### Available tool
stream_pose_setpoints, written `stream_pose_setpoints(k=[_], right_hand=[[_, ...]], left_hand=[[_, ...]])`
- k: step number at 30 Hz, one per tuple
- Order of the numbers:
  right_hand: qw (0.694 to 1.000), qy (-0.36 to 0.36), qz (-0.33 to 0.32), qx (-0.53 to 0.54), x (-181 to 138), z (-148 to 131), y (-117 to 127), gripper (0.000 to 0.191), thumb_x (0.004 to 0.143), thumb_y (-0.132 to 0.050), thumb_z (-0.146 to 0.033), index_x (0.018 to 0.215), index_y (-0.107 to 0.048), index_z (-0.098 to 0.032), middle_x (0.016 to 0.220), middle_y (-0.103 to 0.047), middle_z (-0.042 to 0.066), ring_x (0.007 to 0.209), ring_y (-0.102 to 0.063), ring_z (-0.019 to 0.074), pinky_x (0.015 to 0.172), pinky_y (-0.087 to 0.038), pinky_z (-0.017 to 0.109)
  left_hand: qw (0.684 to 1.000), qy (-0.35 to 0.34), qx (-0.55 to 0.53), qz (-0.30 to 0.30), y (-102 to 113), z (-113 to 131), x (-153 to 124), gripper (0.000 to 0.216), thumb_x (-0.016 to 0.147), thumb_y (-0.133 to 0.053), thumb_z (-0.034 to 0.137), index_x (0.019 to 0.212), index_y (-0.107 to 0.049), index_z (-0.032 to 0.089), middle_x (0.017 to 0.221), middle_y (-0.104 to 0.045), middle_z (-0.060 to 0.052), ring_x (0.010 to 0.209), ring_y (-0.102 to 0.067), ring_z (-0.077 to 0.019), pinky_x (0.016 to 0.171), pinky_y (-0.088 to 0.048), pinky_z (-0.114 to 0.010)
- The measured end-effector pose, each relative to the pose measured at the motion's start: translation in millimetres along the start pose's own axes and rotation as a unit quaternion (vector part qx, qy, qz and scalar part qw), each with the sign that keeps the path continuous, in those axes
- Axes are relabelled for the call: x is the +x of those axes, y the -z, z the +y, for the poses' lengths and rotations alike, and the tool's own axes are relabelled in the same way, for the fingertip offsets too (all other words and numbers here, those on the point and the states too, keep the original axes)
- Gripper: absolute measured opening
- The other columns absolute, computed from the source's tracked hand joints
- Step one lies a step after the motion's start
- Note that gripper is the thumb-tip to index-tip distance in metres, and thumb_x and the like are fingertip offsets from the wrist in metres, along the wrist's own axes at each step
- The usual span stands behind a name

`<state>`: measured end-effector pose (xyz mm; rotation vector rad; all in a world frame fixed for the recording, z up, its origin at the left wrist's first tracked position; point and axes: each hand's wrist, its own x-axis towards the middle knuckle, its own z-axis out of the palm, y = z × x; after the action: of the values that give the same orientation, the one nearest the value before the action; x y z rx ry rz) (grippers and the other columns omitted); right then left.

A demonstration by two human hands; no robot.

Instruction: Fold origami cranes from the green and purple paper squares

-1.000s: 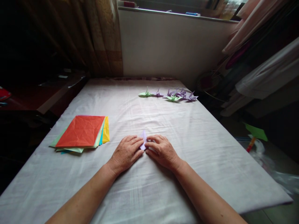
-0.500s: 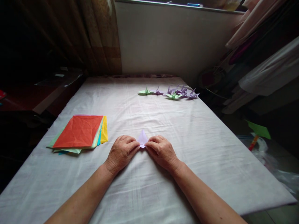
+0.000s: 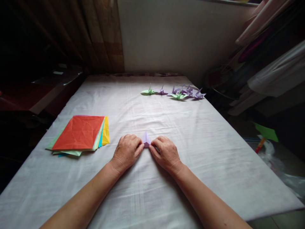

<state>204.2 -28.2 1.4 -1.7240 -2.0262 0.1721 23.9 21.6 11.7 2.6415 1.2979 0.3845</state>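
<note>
A small piece of folded purple origami paper (image 3: 146, 140) lies on the white cloth, its point facing away from me. My left hand (image 3: 127, 149) pinches its left lower corner between thumb and fingers. On the other side, my right hand (image 3: 165, 152) has its thumb and curled fingers closed at the right lower corner. A crease runs down the middle of the paper, and the bottom edge now looks straight. The fingertips hide both lower corners.
Left of my hands lies a stack of coloured paper sheets (image 3: 78, 133), red on top. Several folded paper cranes, among them a green crane (image 3: 150, 91) and a purple crane (image 3: 199, 94), stand at the table's far side. Clothes (image 3: 277, 71) hang beyond the right edge.
The small flap that stuck out below the purple paper's lower edge no longer shows there. Both hands stay at its corners, and the view has tilted slightly down.
</note>
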Motion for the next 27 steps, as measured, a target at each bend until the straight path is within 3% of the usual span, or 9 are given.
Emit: stream_pose_setpoints(k=[14, 18, 22, 27], right_hand=[[0.998, -0.054, -0.014, -0.032, 6.4, -6.9, -3.7, 0.010, 0.088, -0.060, -0.024, 0.079, -0.060, -0.020, 0.081, -0.063, 0.004, 0.079, -0.054, 0.0195, 0.071, -0.034, 0.030], [0.998, -0.068, -0.018, 0.002, 6.8, -6.6, -2.5, 0.005, 0.087, -0.061, -0.021, 0.092, -0.062, -0.021, 0.084, -0.064, 0.003, 0.081, -0.056, 0.0190, 0.072, -0.035, 0.029], [0.996, -0.077, -0.044, -0.009, 9.4, -9.7, 0.8, 0.006, 0.089, -0.060, -0.023, 0.086, -0.065, -0.023, 0.083, -0.063, 0.002, 0.081, -0.056, 0.0184, 0.071, -0.034, 0.029], [0.994, -0.092, -0.042, -0.051, 12.0, -16.9, -0.9, 0.019, 0.089, -0.062, -0.039, 0.082, -0.063, -0.022, 0.084, -0.062, 0.004, 0.081, -0.054, 0.0199, 0.070, -0.032, 0.030]], left_hand=[[0.998, 0.030, 0.049, 0.006, -3.7, 5.4, 4.4, 0.013, 0.090, -0.058, 0.030, 0.080, -0.059, 0.020, 0.082, -0.063, -0.004, 0.080, -0.057, -0.0230, 0.075, -0.037, -0.036], [0.999, 0.033, 0.038, 0.011, -5.3, 4.6, 3.8, 0.010, 0.089, -0.058, 0.028, 0.082, -0.059, 0.020, 0.084, -0.063, -0.004, 0.081, -0.057, -0.0231, 0.076, -0.037, -0.036], [0.999, 0.041, 0.003, 0.004, -4.5, 3.0, 2.9, 0.008, 0.089, -0.058, 0.027, 0.083, -0.058, 0.021, 0.086, -0.064, -0.003, 0.082, -0.056, -0.0221, 0.076, -0.037, -0.035], [0.999, 0.049, -0.014, -0.004, -4.5, 1.4, 3.0, 0.013, 0.090, -0.059, 0.030, 0.081, -0.057, 0.021, 0.086, -0.064, -0.003, 0.083, -0.056, -0.0226, 0.077, -0.037, -0.036]])
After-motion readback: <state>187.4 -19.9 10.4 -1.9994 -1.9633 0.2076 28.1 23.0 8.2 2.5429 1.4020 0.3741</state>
